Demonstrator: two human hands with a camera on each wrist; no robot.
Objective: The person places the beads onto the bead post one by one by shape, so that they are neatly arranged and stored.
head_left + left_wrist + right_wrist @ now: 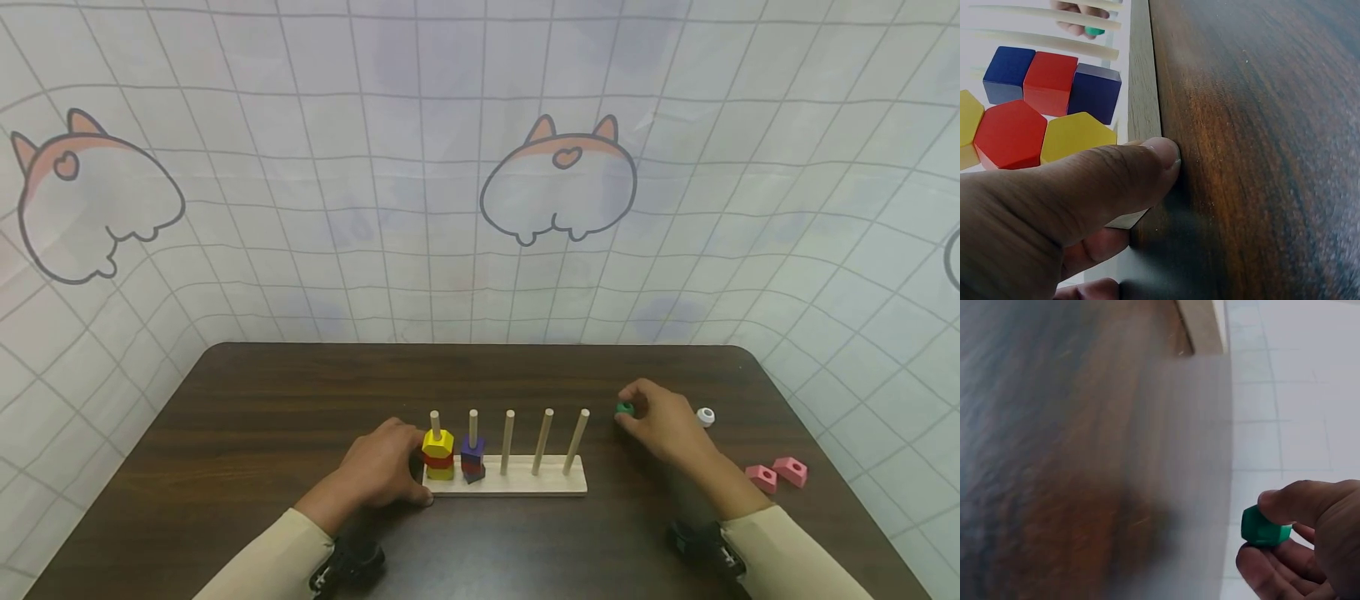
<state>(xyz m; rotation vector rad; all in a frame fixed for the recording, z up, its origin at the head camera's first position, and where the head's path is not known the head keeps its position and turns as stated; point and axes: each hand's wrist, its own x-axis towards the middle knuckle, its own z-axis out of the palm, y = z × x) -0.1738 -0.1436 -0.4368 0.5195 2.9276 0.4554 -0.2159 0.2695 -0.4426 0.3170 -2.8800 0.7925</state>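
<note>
A wooden peg board (pixel 517 485) with several upright pegs lies on the table. My left hand (pixel 381 465) grips its left end, thumb (pixel 1159 153) on the front edge of the base. On the leftmost peg sit a yellow hexagonal block (pixel 1080 134), a red one (pixel 1011 133) and another yellow one. The peg beside it carries two dark blue blocks with a red one (pixel 1049 82) between them; the other pegs are bare. To the right of the board, my right hand (pixel 667 425) pinches a green block (pixel 1263 528) between thumb and fingers.
A white bead-like block (pixel 705 417) lies just beyond my right hand. Two pink blocks (pixel 762 477) with holes rest on the dark wooden table (pixel 300 383) near its right edge. A white gridded sheet (pixel 420 283) with cartoon drawings rises behind the table.
</note>
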